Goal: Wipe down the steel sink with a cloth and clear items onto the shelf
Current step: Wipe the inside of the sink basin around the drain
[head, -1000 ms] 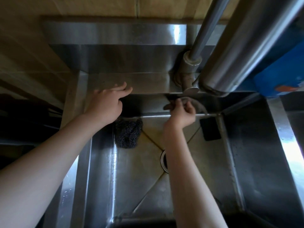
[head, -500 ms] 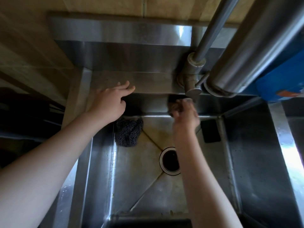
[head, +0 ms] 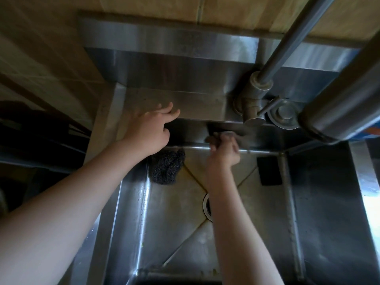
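I look down into the steel sink [head: 170, 219]. My right hand [head: 224, 150] reaches to the basin's far wall and grips a small grey cloth [head: 236, 136], which is blurred and pressed against that wall below the tap. My left hand [head: 150, 130] rests on the sink's back ledge at the far left corner, fingers spread and relaxed, holding nothing. A dark steel-wool scourer [head: 166, 168] lies in the basin's far left corner, just below my left hand. A black rectangular pad [head: 269, 171] lies in the far right part of the basin.
The tap base [head: 253, 101] with its pipe rises from the back ledge at the right. A large steel cylinder [head: 339, 103] overhangs the sink's right side. The drain hole [head: 206, 204] is partly hidden by my right forearm. Tiled wall lies behind.
My right hand has slid the cloth along the far wall, first left and then a little back right. My left hand has stayed on the ledge. The view has shifted slightly.
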Demonstrator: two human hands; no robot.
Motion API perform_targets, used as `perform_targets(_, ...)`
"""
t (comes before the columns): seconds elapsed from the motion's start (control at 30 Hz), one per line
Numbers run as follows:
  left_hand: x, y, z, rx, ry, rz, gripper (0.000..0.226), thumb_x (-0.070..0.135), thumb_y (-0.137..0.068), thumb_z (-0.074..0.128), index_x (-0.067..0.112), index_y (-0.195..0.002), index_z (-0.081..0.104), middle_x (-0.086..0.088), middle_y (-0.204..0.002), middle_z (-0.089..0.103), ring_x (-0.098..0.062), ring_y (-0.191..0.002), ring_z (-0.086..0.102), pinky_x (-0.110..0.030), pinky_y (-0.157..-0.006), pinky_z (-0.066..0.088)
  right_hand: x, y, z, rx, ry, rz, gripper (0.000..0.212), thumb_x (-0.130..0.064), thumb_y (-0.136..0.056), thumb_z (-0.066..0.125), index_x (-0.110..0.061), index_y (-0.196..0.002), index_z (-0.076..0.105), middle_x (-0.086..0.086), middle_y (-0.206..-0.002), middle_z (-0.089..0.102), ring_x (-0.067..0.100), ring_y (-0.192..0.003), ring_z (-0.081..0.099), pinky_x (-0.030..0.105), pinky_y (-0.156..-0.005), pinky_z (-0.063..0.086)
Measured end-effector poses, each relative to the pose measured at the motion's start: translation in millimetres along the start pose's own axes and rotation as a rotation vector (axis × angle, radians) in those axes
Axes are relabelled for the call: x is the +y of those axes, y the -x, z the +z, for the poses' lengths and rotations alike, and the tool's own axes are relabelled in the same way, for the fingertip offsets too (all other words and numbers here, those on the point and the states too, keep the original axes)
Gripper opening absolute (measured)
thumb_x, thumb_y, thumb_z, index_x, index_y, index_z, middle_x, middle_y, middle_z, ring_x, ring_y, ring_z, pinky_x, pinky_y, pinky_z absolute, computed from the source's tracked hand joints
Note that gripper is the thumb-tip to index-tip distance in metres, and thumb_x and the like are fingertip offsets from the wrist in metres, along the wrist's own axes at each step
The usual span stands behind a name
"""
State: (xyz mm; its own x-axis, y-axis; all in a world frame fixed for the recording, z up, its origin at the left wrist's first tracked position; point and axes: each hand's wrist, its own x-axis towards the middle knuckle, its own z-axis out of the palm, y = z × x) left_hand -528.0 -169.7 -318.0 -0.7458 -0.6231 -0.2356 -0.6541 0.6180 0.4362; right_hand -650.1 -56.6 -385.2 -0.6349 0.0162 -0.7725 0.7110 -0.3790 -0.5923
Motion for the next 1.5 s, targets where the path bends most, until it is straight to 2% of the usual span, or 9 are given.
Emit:
perform_targets(0.13, 1, 0, 0, -0.008, 0.011, -0.013, 0.067, 0.004, -0.082, 0.047, 0.037, -0.140, 0.037, 0.015, -0.152, 0.025, -0.010, -0.142, 0.020, -0.049, -0.114, 0.021, 50, 21, 14, -0.172, 0.045, 0.203, 0.014, 0.011, -0.085, 0.055, -0.003, -0.087, 0.059, 0.008, -0.066, 0.067, 0.013, -0.056, 0.065, 0.025, -0.050, 0.053)
perform_targets(0.3, 1, 0, -1, -0.014, 0.007, -0.008, 0.065, 0.005, -0.084, 0.047, 0.036, -0.140, 0.038, 0.014, -0.153, 0.025, -0.011, -0.142, 0.019, -0.048, -0.114, 0.020, 55, 21, 12, -0.267, 0.084, 0.261, 0.017, 0.008, -0.087, 0.053, -0.007, -0.081, 0.060, 0.010, -0.076, 0.064, 0.016, -0.069, 0.063, 0.029, -0.062, 0.050)
perform_targets(0.47, 1, 1, -1, -0.025, -0.003, -0.010, 0.064, 0.006, -0.085, 0.048, 0.036, -0.140, 0.037, 0.014, -0.153, 0.023, -0.011, -0.143, 0.018, -0.050, -0.115, 0.017, 8, -16, -10, -0.045, 0.107, 0.135, 0.028, 0.003, -0.085, 0.060, 0.000, -0.113, 0.059, 0.016, -0.112, 0.066, 0.024, -0.093, 0.064, 0.030, -0.065, 0.052)
perform_targets(0.57, 0, 1, -2, -0.027, 0.002, -0.009, 0.064, 0.006, -0.085, 0.047, 0.036, -0.141, 0.036, 0.015, -0.153, 0.023, -0.011, -0.143, 0.018, -0.051, -0.115, 0.015, -34, -43, -22, 0.039, 0.038, 0.011, 0.024, 0.009, -0.081, 0.061, -0.001, -0.103, 0.060, 0.018, -0.115, 0.065, 0.030, -0.100, 0.064, 0.036, -0.077, 0.052)
perform_targets(0.8, 2, 1, -2, -0.022, 0.008, 0.000, 0.065, 0.005, -0.085, 0.047, 0.035, -0.141, 0.037, 0.013, -0.153, 0.024, -0.013, -0.143, 0.019, -0.051, -0.115, 0.014, -71, -64, -34, 0.012, -0.019, -0.133, 0.023, 0.013, -0.086, 0.051, -0.009, -0.078, 0.056, -0.003, -0.045, 0.060, 0.011, -0.048, 0.057, 0.028, -0.055, 0.046)
perform_targets(1.03, 1, 0, 0, -0.007, -0.012, 0.002, 0.066, 0.004, -0.083, 0.049, 0.035, -0.140, 0.037, 0.014, -0.153, 0.024, -0.012, -0.143, 0.019, -0.048, -0.115, 0.014, -2, -37, -22, -0.049, 0.120, -0.019, 0.030, 0.005, -0.084, 0.060, 0.001, -0.115, 0.059, 0.016, -0.111, 0.064, 0.024, -0.099, 0.063, 0.025, -0.070, 0.052)
perform_targets(1.17, 0, -1, 1, 0.002, -0.012, -0.004, 0.066, 0.004, -0.082, 0.049, 0.036, -0.139, 0.040, 0.014, -0.152, 0.026, -0.013, -0.142, 0.021, -0.048, -0.116, 0.015, 37, -18, -12, -0.357, 0.110, 0.256, 0.032, 0.002, -0.094, 0.050, 0.009, -0.126, 0.051, -0.002, -0.094, 0.057, -0.017, -0.069, 0.057, -0.001, -0.063, 0.041)
perform_targets(1.37, -1, -1, 0, -0.007, 0.013, -0.008, 0.068, 0.003, -0.081, 0.049, 0.036, -0.139, 0.039, 0.014, -0.152, 0.026, -0.013, -0.142, 0.020, -0.052, -0.114, 0.018, 22, -26, -10, -0.086, 0.144, 0.167, 0.019, 0.006, -0.083, 0.059, -0.006, -0.097, 0.063, 0.016, -0.096, 0.067, 0.025, -0.082, 0.067, 0.030, -0.055, 0.052)
perform_targets(1.5, 0, 0, 1, -0.007, 0.023, -0.011, 0.067, 0.002, -0.082, 0.048, 0.035, -0.140, 0.038, 0.013, -0.153, 0.025, -0.013, -0.143, 0.020, -0.053, -0.115, 0.015, -19, -43, -26, -0.047, 0.127, 0.049, 0.016, 0.009, -0.082, 0.058, -0.006, -0.088, 0.060, 0.016, -0.090, 0.066, 0.023, -0.072, 0.065, 0.033, -0.062, 0.054)
